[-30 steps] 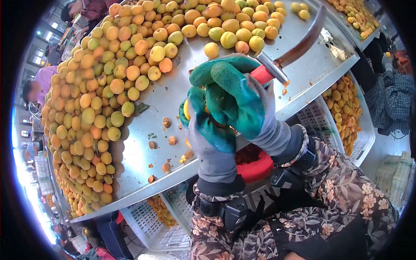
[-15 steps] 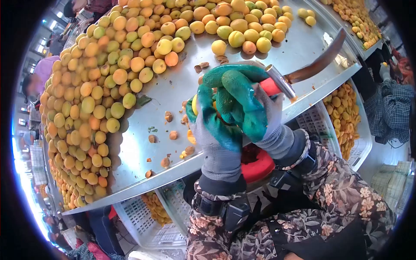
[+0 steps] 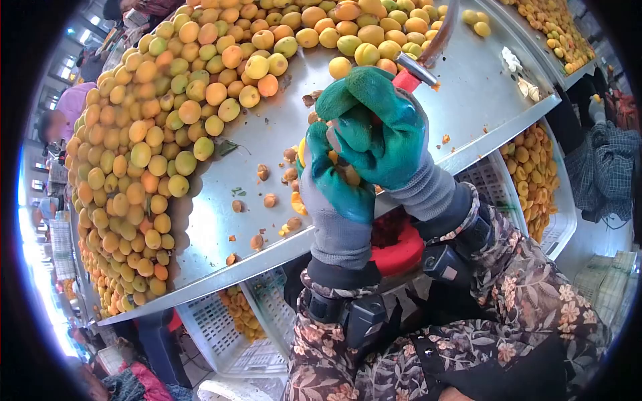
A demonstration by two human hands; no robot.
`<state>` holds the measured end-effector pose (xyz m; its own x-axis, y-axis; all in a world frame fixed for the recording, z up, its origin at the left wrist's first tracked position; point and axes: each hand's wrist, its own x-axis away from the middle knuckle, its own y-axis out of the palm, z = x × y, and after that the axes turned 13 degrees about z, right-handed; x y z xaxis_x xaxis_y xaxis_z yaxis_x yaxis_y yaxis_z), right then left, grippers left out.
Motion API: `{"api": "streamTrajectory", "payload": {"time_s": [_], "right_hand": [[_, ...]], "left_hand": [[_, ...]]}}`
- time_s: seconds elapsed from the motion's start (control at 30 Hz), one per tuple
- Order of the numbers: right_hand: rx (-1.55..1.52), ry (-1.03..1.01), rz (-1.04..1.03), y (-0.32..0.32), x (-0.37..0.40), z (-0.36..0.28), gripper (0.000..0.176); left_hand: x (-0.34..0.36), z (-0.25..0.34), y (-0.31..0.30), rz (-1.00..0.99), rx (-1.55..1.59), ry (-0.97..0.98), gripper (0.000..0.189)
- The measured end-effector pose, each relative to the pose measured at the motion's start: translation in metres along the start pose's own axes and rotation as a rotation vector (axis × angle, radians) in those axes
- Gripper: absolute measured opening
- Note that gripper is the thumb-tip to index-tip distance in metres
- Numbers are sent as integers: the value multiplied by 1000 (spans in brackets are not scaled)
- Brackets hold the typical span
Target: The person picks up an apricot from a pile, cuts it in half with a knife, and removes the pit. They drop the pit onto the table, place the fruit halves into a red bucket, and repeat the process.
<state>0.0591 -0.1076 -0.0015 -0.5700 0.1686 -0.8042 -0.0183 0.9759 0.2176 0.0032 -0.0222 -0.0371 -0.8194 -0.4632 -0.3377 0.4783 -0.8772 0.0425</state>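
My right hand, in a green-coated grey glove, is closed around the red handle of a knife with a curved, stained blade pointing up and away. My left hand, gloved alike, is pressed against it and closed on an apricot, of which only a yellow edge shows past the fingers. Something brownish, perhaps a pit, shows between the two palms. Loose apricot pits and orange flesh scraps lie on the metal table left of my hands.
Whole apricots are heaped on the table's left and far side. Below its raised front edge stand white crates with apricot pieces and a red ring-shaped object. Another heap lies far right. Other people are around.
My right hand has turned and shifted up and left, so the knife blade now points more steeply away. My left hand stays nearly in place, still closed on the apricot.
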Motion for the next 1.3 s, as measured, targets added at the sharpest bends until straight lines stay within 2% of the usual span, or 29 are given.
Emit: {"api": "streamTrajectory", "payload": {"time_s": [0.03,0.1,0.17,0.2,0.23,0.27,0.3,0.37,0.4,0.43,0.5,0.53,0.6,0.63,0.67,0.7,0.73,0.77,0.83,0.87,0.97,1.03,1.07,1.1,1.13,1.17,1.23,1.27,1.3], "right_hand": [[16,-55,-38,-1,-1,0,46],[32,-108,-77,-3,4,1,49],[-130,307,-53,-4,21,5,48],[-133,298,-54,-5,18,11,48],[-635,580,-30,-10,13,19,41],[-1140,858,-2,-15,13,24,34],[-718,825,216,-7,1,-5,26],[-29,257,112,-5,-15,-16,24],[-176,772,30,-18,-27,-31,22],[-262,933,59,-19,-22,-32,27],[70,812,-82,-22,-2,-26,32],[-49,816,-110,-29,16,-17,32],[-23,843,-108,-53,53,12,33],[0,856,-123,-51,50,13,34],[30,810,-48,-57,29,23,33],[-254,589,-17,-46,32,23,38],[-271,575,25,-19,9,0,30],[-273,550,77,8,-8,-28,31],[-229,510,46,16,-10,-35,31],[-161,466,34,18,-9,-37,33],[-233,444,-55,22,-5,-33,27],[-115,460,-149,-5,15,-10,29],[-346,637,-16,-24,31,12,24],[-573,798,129,-39,41,31,36],[-341,715,65,-41,38,39,35],[-333,691,86,-44,39,45,35],[145,-22,-175,-26,36,33,38],[185,-106,-144,-14,33,22,31],[193,-116,-131,-14,31,19,31]], "left_hand": [[0,0,1,18,39,24,50],[-4,0,-1,-32,23,31,54],[-4,-3,-5,-78,6,41,58],[-5,-5,-5,-60,-5,8,60],[-6,-7,-4,-46,-14,-28,63],[-2,-5,-4,-40,-16,-20,57],[-1,-3,-4,-40,-12,-20,57],[-5,0,-9,108,-173,66,53],[-6,-6,-10,114,75,-77,42],[-7,-12,-10,124,60,-57,42],[-12,-21,-9,51,545,-270,37],[-14,-24,-8,34,749,-343,35],[-13,-28,-5,16,1145,-424,31],[-11,-31,-2,-9,1358,-442,29],[-8,-35,0,-58,1583,-463,28],[-4,-41,2,209,930,-358,22],[-7,-33,14,294,1021,-512,19],[-9,-24,20,362,1127,-669,17],[-8,-31,24,278,1216,-788,17],[-9,-36,28,305,1076,-665,18],[-10,-60,43,367,1079,-637,20],[-9,-63,42,387,1035,-634,22],[-5,-52,35,413,1110,-659,22],[-4,-44,35,424,1188,-687,23],[-11,-54,35,380,1202,-734,21],[-10,-63,34,346,1202,-740,21],[-6,-44,14,129,1234,-774,18],[-3,-38,17,148,1328,-801,16],[-5,-36,16,129,1325,-803,16]]}}
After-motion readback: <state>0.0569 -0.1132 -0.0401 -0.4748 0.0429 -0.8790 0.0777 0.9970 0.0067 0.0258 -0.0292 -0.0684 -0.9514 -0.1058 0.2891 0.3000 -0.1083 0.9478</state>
